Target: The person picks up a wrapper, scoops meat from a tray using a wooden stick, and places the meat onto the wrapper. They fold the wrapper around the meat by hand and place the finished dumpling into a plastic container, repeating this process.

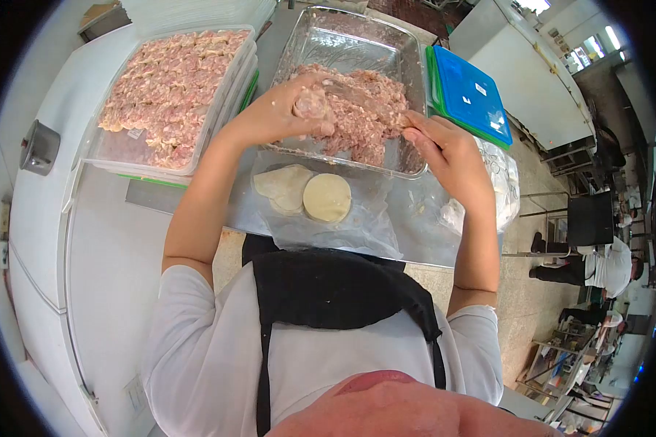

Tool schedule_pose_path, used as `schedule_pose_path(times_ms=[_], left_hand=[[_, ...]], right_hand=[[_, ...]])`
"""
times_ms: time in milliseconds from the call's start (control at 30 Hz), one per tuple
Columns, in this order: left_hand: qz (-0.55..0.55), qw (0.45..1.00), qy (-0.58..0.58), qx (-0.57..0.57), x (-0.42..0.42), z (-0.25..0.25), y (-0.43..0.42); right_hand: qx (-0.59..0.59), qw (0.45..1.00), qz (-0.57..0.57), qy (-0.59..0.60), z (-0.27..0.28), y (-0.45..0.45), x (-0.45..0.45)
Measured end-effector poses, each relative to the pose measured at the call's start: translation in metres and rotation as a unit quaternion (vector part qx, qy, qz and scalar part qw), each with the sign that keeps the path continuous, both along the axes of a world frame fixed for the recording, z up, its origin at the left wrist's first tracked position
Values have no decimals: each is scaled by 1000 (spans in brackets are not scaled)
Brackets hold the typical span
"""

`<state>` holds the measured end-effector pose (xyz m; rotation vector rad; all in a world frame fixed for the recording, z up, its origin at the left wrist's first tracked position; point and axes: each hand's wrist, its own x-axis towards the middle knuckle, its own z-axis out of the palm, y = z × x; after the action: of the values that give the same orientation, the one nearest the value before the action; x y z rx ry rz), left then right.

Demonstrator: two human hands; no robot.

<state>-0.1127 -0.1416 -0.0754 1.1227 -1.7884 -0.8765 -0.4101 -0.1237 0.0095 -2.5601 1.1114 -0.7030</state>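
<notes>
Curling around a lump of minced meat [313, 107], the fingers of the left hand [280, 109] are above the left side of a clear pan [357, 47]. The right hand [452, 149] is at the right side of this pan, with thumb and fingertips together; what is pinched between them, I cannot tell. Between the hands, the meat pile [357, 135] lies on the pan's bottom. Nearer to the body, round pale dough sheets [328, 198] rest upon a plastic sheet [364, 231] on the table [434, 249]. At left stands a box [116, 146] with rows of meat pieces [175, 80]; at right, just beside the pan, is a blue lid [475, 95].
</notes>
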Motion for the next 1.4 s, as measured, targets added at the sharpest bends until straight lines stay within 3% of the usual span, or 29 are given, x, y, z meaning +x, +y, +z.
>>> schedule_pose_path(times_ms=[67, 100, 167, 233, 300, 367, 467, 567, 633, 700, 767, 833, 900, 967, 1033, 1167, 1233, 1267, 1400], left_hand=[[-44, 983, -47, -170, -9, 19, 10], [-44, 984, -46, -168, -7, 19, 9], [-107, 984, -119, -74, -2, 20, 1], [-83, 987, -119, -70, -3, 16, 0], [-57, 989, -123, -65, -1, 2, -4], [10, 1000, -26, 3, 2, -21, -12], [-53, 996, -56, 47, -10, 21, 2], [29, 999, -15, 44, -4, -5, -3], [2, 999, 17, 50, -12, 15, 9], [-23, 997, 48, 58, -19, 27, 18], [91, 990, 30, 106, -16, 34, 25], [113, 991, -38, 66, -1, 59, 40], [133, 985, -109, 31, 24, 75, 57], [175, 957, -179, -148, 70, 84, 75], [256, 963, -89, -10, 121, 91, 95], [341, 936, -84, 31, 200, 75, 137], [443, 855, -268, 25, 208, 68, 151], [426, 850, -304, 65, 213, 67, 155], [418, 861, -284, 50, 204, 60, 153]], right_hand=[[-29, 998, 44, -21, -14, -3, 4], [-57, 994, 89, -41, -25, -6, 7], [-78, 988, 126, -44, -51, -21, 11], [-101, 979, 168, -48, -42, -22, 16], [-135, 986, 1, 94, -20, -14, 9], [-140, 987, 13, 71, -24, -1, 17], [-124, 990, 11, 66, -30, -9, 12], [-67, 997, 2, 45, -16, -10, -1], [-23, 1000, -4, 4, -18, -7, 1], [-64, 998, 28, -9, -37, -7, 9], [-33, 998, 22, -58, -54, -18, 11], [3, 994, 27, -101, -78, -40, 11], [13, 996, -40, -83, -108, -65, 6], [49, 990, -41, -121, -138, -76, 2], [85, 983, -44, -154, -147, -82, 1], [119, 972, -41, -199, -158, -89, -5], [217, 950, -87, -206, -159, -91, -6], [222, 951, -88, -194, -160, -92, -7], [228, 950, -79, -196, -158, -90, -4]])
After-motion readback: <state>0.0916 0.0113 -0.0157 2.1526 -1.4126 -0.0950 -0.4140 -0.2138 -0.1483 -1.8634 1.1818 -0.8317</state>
